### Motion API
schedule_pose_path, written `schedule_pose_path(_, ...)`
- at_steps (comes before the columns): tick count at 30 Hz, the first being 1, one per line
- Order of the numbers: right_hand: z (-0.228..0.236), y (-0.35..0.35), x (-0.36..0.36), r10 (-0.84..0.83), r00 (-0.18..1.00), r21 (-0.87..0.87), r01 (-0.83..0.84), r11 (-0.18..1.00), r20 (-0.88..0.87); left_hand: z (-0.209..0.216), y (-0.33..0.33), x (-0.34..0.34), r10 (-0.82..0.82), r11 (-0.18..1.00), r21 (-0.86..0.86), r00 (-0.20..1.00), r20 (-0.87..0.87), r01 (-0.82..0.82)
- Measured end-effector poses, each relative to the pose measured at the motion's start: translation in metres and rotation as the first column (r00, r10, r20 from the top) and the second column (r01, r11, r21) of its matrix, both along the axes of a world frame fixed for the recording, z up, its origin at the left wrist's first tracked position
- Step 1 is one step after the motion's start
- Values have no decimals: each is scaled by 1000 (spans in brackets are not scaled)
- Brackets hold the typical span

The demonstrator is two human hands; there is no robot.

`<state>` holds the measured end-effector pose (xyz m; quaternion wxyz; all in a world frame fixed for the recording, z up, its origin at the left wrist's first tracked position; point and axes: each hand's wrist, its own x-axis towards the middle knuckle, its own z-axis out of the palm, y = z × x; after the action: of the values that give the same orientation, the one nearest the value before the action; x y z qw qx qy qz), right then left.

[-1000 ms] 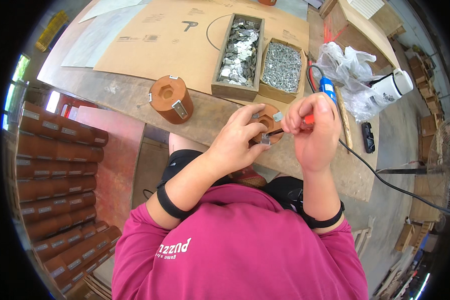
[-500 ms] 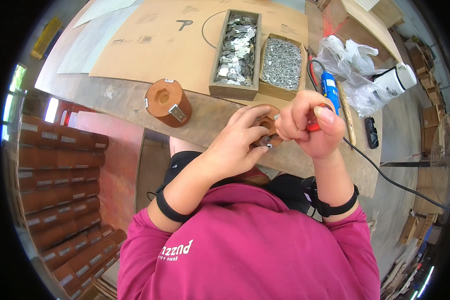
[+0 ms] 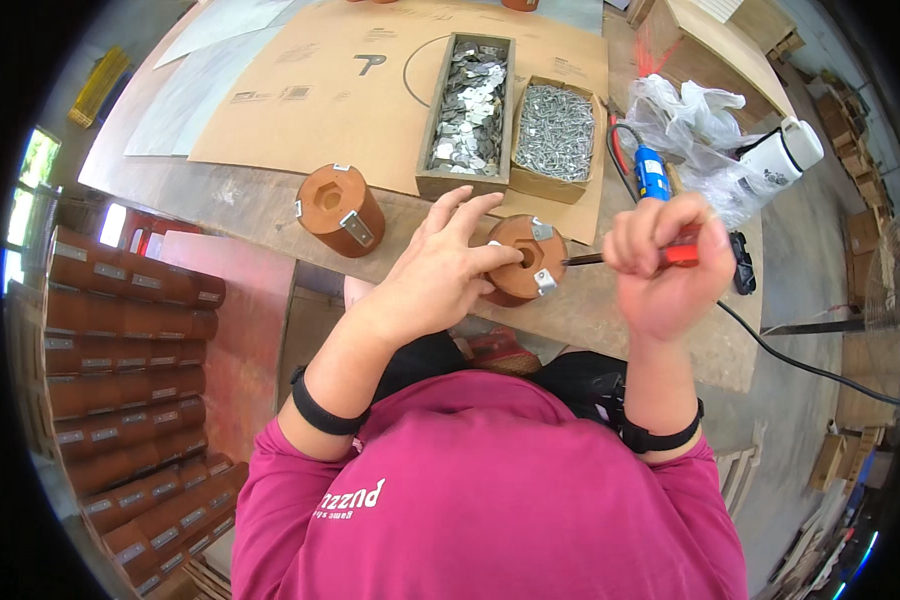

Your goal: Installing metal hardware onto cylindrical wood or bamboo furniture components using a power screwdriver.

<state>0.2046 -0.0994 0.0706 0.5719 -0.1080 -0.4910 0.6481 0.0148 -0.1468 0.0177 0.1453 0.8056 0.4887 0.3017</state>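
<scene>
A reddish-brown cylinder [image 3: 522,235] with a hexagonal recess and metal clips on its rim stands on the workbench in front of me. My left hand [image 3: 438,262] grips it from the left, one finger bent into the recess and the others spread along its side. To its right, my right hand [image 3: 665,262] is closed around the red handle of a screwdriver [image 3: 682,256]. The dark shaft points left, its end beside the cylinder's rim. A second brown cylinder [image 3: 332,205] with similar clips stands apart, farther left.
Behind the cylinders are a wooden box [image 3: 432,185] of metal plates and a carton [image 3: 545,187] of screws on cardboard [image 3: 310,120]. A blue corded tool [image 3: 652,173], plastic bags [image 3: 685,115] and a white bottle [image 3: 782,158] lie right. Stacked brown cylinders [image 3: 130,370] fill the lower left.
My right hand has moved right and away from the cylinder with the screwdriver, uncovering its top. The left hand's fingers have shifted left and spread. The view has tilted slightly.
</scene>
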Motion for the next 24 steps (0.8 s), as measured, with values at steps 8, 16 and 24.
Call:
schedule_pose_path(8, -11, -8, -11, -101, 983, -66, 112, 992, 152, -22, -13, 48, 206, 977, -6, 942, 265, -212)
schedule_pose_path(16, -16, -8, -17, -80, 992, -72, 87, 994, 93, -34, -5, 38, 153, 973, 105, 920, 360, -203)
schedule_pose_path(24, -7, -29, -39, -398, 823, 126, 381, 916, 405, -29, 0, 28, 34, 997, -75, 895, 445, -1)
